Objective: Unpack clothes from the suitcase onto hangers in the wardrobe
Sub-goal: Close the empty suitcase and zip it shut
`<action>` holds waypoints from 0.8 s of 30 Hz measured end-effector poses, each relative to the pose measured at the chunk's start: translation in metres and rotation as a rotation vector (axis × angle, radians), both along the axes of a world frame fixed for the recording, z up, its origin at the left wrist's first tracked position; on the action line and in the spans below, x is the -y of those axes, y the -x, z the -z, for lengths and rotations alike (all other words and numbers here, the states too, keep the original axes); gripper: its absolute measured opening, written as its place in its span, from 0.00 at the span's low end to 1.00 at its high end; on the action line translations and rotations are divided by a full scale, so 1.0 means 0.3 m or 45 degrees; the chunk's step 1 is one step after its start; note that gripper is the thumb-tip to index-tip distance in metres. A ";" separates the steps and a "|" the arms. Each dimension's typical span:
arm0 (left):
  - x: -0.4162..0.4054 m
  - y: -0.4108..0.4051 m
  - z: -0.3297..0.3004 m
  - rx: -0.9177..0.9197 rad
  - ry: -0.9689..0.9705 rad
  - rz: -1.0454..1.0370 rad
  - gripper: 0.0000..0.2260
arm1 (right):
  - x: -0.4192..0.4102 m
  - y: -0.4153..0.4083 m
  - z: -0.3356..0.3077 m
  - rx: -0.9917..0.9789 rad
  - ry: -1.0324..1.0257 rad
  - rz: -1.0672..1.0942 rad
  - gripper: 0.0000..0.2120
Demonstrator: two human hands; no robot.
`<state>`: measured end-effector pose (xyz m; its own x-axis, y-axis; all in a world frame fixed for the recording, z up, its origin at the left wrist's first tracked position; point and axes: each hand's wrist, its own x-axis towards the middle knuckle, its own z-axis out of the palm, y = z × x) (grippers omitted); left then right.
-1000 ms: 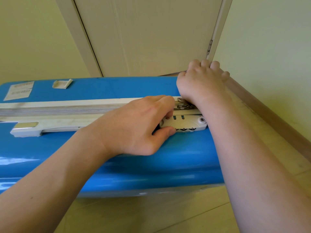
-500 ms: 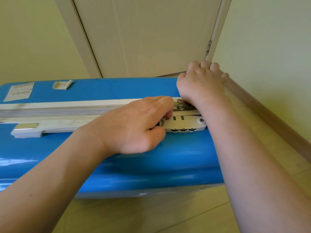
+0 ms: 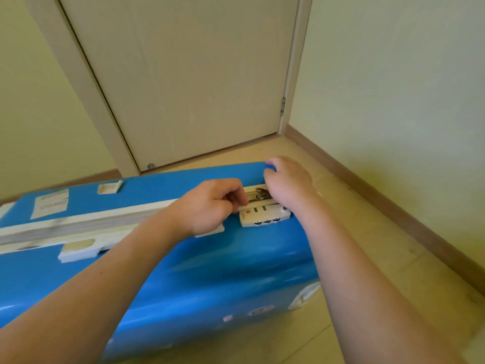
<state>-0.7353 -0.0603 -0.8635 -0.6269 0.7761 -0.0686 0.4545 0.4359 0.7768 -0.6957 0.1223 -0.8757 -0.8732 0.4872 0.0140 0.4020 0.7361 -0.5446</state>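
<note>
A blue hard-shell suitcase [image 3: 210, 266] stands on its long side on the floor, shut, with a white zipper band [image 3: 86, 222] along its top. A white combination lock [image 3: 265, 218] sits near the right end, with metal zipper pulls [image 3: 261, 194] just above it. My left hand [image 3: 210, 206] lies on the band left of the lock, fingers curled, fingertips pinching at the pulls. My right hand [image 3: 288, 179] grips the suitcase's far right corner, fingers curled over the edge. No clothes, hangers or wardrobe are in view.
A closed pale door [image 3: 189, 80] stands right behind the suitcase. The wall with a brown skirting board [image 3: 393, 211] runs along the right. Light wood floor [image 3: 380, 271] lies between suitcase and wall. White stickers [image 3: 49, 203] sit on the suitcase's top left.
My left hand has come off the lock body and moved up to the zipper pulls. The view has pulled back and the suitcase now looks tilted. My right hand stays on the corner.
</note>
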 end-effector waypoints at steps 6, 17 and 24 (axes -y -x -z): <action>0.004 0.106 -0.035 0.329 -0.193 -0.025 0.16 | 0.152 -0.169 0.082 -0.320 -0.273 0.340 0.12; -0.096 0.257 0.088 -0.578 0.333 0.083 0.16 | 0.150 -0.104 0.124 -0.407 -0.335 0.583 0.12; -0.104 0.257 0.081 -0.587 0.434 -0.048 0.16 | 0.089 -0.044 0.118 -0.605 -0.245 0.418 0.12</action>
<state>-0.8124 -0.0291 -0.8879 -0.6780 0.7346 -0.0238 0.6924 0.6492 0.3148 -0.6825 0.0957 -0.9111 -0.5544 0.6797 0.4802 0.3698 0.7182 -0.5895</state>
